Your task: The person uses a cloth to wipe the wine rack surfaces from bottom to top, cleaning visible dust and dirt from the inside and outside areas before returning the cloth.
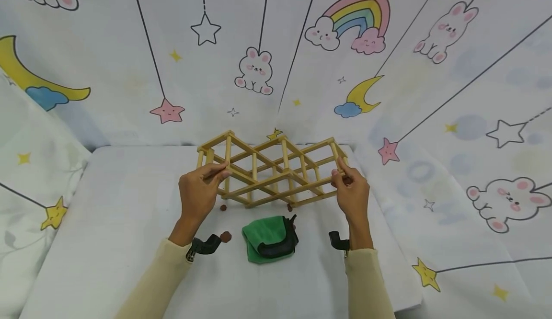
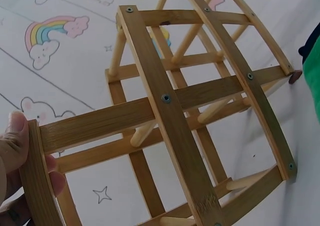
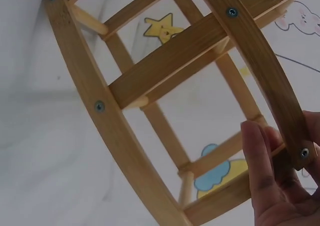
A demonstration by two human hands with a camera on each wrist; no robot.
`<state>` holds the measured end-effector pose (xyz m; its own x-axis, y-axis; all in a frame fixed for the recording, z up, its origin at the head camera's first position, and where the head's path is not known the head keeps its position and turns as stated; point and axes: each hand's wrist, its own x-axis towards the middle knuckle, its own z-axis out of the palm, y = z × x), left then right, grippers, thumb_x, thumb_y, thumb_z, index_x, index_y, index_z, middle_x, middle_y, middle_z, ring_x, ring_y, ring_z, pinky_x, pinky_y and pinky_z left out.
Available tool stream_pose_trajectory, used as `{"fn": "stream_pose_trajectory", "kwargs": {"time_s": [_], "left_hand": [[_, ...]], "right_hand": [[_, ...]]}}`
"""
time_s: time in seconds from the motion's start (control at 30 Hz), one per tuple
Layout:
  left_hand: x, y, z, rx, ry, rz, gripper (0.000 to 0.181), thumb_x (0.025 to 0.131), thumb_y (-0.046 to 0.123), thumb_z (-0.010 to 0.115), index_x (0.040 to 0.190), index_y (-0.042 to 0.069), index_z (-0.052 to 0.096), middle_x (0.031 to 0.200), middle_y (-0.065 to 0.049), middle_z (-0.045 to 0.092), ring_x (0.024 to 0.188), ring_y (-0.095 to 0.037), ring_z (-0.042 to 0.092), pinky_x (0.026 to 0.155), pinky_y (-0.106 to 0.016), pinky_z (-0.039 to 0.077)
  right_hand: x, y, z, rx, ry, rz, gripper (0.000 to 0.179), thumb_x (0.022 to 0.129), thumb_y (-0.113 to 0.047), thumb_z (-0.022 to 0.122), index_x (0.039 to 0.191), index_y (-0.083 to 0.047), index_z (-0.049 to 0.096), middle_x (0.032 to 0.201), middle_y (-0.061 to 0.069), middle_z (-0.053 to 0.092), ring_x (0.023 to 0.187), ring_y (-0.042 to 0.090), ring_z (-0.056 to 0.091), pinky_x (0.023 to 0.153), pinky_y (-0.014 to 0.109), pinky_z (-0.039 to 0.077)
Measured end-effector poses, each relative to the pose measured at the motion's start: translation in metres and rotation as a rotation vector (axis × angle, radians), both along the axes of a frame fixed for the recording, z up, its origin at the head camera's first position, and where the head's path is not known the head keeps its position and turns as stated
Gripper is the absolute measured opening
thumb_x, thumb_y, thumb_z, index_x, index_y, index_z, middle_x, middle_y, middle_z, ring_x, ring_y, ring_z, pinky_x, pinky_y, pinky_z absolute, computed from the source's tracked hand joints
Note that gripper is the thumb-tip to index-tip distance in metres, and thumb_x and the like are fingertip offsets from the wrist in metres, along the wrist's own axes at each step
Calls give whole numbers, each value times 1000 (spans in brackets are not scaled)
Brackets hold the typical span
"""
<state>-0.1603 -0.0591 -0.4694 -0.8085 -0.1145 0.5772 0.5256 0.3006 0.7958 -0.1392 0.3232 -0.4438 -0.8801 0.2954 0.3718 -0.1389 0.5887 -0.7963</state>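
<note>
A folding wooden rack (image 1: 257, 184) of crossed slats and round dowels, like a wine rack, is spread into diamond-shaped cells toward the back of the white table. My left hand (image 1: 198, 189) pinches its left end between thumb and fingers; in the left wrist view the thumb lies on an end slat (image 2: 37, 178). At the opposite end my right hand (image 1: 353, 189) grips a corner, with fingers around a slat by a metal rivet (image 3: 304, 153) in the right wrist view. Metal rivets join the slats where they cross.
In front of the rack, on the white table (image 1: 120, 204), lies a folded green cloth (image 1: 263, 230) with a curved black object (image 1: 278, 248) against it. Small brown lumps (image 1: 225, 236) are scattered nearby. A patterned white sheet (image 1: 297, 79) rises behind the table.
</note>
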Motion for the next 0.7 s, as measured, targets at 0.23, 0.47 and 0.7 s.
{"fn": "stream_pose_trajectory", "kwargs": {"time_s": [0.23, 0.47, 0.7], "left_hand": [[-5, -24, 6, 31, -45, 54, 26, 88, 10, 85, 113, 5, 83, 107, -15, 82, 90, -8, 80, 80, -7, 55], [-8, -54, 9, 54, -69, 94, 25, 88, 3, 83, 113, 1, 82, 111, -18, 81, 95, 17, 70, 84, -6, 55], [-9, -79, 8, 54, -73, 127, 22, 89, 1, 83, 111, -1, 82, 111, -20, 80, 99, 15, 70, 85, -7, 54]], "right_hand": [[-17, -28, 8, 20, -1, 33, 43, 105, -25, 70, 148, -22, 64, 110, 12, 73, 82, 30, 75, 64, 17, 55], [-30, -59, 8, 32, -43, 50, 45, 104, -26, 72, 148, -22, 64, 104, 7, 73, 79, 23, 74, 55, 24, 47], [-36, -84, 3, 36, -42, 79, 44, 104, -24, 72, 147, -22, 65, 99, 5, 73, 76, 20, 73, 54, 26, 46]]}}
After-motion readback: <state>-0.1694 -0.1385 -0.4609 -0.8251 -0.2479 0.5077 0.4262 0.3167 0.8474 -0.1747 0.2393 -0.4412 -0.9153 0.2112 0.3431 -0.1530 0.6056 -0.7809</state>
